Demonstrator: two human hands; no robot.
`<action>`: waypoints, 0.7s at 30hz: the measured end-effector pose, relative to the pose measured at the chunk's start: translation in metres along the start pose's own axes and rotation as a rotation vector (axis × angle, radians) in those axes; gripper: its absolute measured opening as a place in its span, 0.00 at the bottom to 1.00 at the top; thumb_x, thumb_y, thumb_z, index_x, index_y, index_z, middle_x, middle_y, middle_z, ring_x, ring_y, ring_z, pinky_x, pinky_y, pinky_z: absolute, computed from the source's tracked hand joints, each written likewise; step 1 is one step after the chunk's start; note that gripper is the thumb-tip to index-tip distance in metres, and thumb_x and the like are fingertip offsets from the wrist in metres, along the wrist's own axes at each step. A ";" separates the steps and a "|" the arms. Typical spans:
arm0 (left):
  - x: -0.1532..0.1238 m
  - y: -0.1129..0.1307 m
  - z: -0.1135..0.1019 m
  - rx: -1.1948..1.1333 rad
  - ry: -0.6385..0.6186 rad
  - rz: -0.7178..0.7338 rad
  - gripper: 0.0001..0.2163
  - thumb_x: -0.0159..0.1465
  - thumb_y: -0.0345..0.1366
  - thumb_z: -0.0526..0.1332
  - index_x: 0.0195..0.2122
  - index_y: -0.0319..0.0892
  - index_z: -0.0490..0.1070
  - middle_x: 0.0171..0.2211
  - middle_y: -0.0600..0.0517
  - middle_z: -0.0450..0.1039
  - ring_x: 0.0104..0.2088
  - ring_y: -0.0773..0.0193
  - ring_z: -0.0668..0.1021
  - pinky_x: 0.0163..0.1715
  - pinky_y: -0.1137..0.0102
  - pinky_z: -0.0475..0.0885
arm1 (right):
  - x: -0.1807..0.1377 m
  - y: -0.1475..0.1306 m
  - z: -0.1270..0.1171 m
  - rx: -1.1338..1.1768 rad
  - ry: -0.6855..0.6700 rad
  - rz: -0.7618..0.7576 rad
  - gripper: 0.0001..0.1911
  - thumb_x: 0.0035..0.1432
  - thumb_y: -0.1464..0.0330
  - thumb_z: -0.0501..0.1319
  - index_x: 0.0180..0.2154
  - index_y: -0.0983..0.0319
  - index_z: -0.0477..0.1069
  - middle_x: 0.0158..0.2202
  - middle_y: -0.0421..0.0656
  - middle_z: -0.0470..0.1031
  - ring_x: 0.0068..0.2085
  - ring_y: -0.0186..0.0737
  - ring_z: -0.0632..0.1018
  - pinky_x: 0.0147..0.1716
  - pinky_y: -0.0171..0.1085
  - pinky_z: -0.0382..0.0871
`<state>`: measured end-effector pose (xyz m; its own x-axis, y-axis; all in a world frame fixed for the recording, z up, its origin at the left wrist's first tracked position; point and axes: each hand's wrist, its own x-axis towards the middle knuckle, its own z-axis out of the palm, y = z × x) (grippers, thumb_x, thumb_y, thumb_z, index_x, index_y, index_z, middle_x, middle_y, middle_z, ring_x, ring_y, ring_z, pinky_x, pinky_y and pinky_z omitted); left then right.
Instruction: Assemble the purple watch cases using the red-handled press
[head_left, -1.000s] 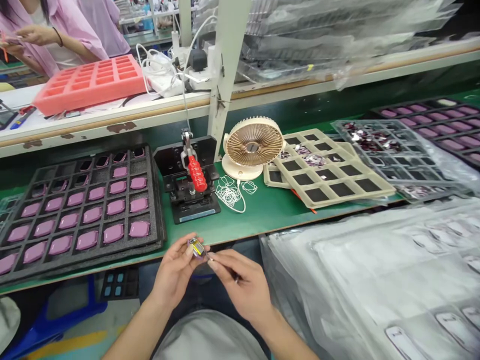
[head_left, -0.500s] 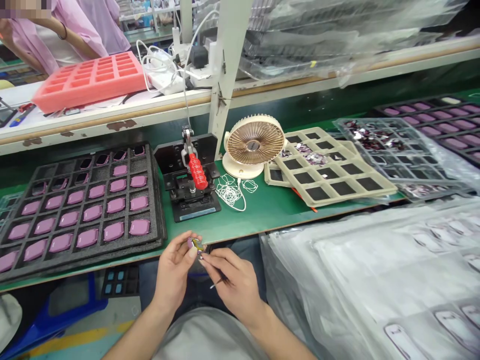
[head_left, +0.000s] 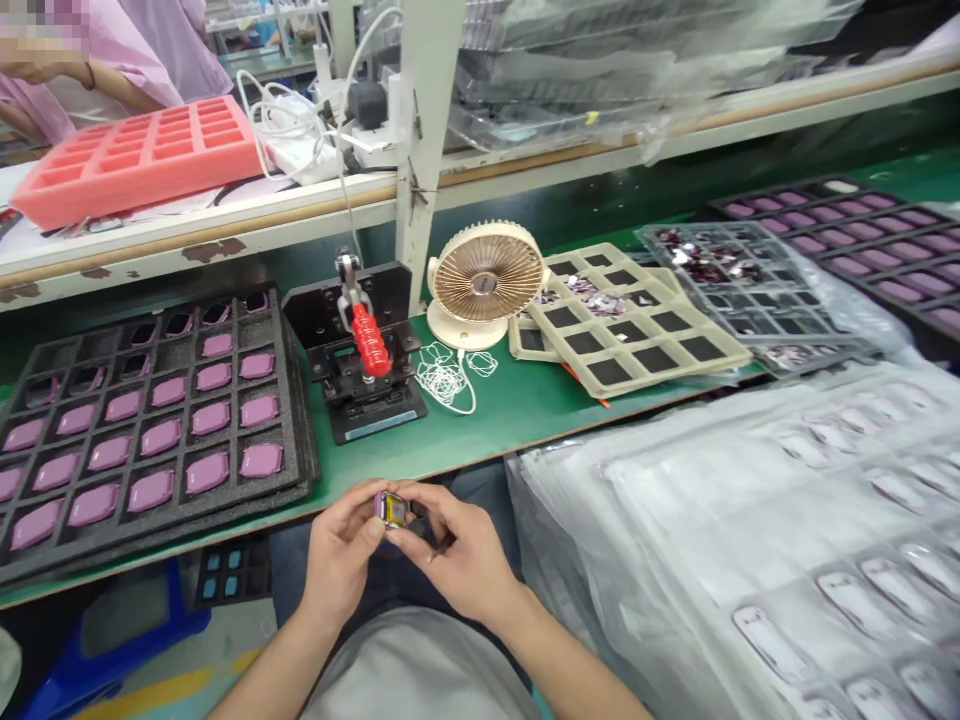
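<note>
While the left hand [head_left: 337, 560] pinches the small purple-edged device [head_left: 393, 511] from its left, the right hand [head_left: 472, 565] now spans it between forefinger above and thumb below; half a second ago those right fingertips met at its lower right corner. Beyond the fingers, well apart, stands a red-handled clamp [head_left: 370, 340].

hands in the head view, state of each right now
Left hand: closed, holding the small purple-edged device.
Right hand: closed on the device's other side; whether it holds anything else cannot be told.
</note>
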<state>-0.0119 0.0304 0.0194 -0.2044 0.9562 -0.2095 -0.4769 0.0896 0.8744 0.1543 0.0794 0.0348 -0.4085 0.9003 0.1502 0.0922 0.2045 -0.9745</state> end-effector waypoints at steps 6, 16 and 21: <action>-0.011 -0.007 0.010 -0.045 0.085 -0.288 0.24 0.56 0.41 0.79 0.53 0.46 0.83 0.54 0.42 0.83 0.52 0.49 0.85 0.49 0.69 0.82 | -0.039 -0.028 -0.016 -0.125 0.096 0.057 0.19 0.64 0.64 0.71 0.55 0.56 0.76 0.54 0.43 0.83 0.50 0.41 0.84 0.50 0.35 0.76; -0.016 -0.015 0.042 0.029 -0.106 -0.530 0.22 0.54 0.45 0.80 0.47 0.42 0.84 0.49 0.39 0.85 0.45 0.43 0.87 0.39 0.65 0.86 | -0.137 -0.080 -0.257 -1.207 0.582 0.952 0.12 0.68 0.63 0.61 0.46 0.58 0.82 0.48 0.48 0.83 0.50 0.52 0.81 0.42 0.39 0.69; -0.017 -0.019 0.043 0.017 -0.124 -0.527 0.28 0.51 0.45 0.80 0.53 0.44 0.82 0.49 0.39 0.85 0.45 0.42 0.87 0.37 0.64 0.85 | -0.150 -0.050 -0.298 -1.173 0.487 1.075 0.18 0.63 0.56 0.67 0.50 0.57 0.83 0.50 0.48 0.83 0.49 0.55 0.81 0.38 0.39 0.68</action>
<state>0.0372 0.0245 0.0253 0.1617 0.8061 -0.5693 -0.4733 0.5696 0.6720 0.4812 0.0483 0.1106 0.5713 0.7939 -0.2081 0.8047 -0.5917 -0.0481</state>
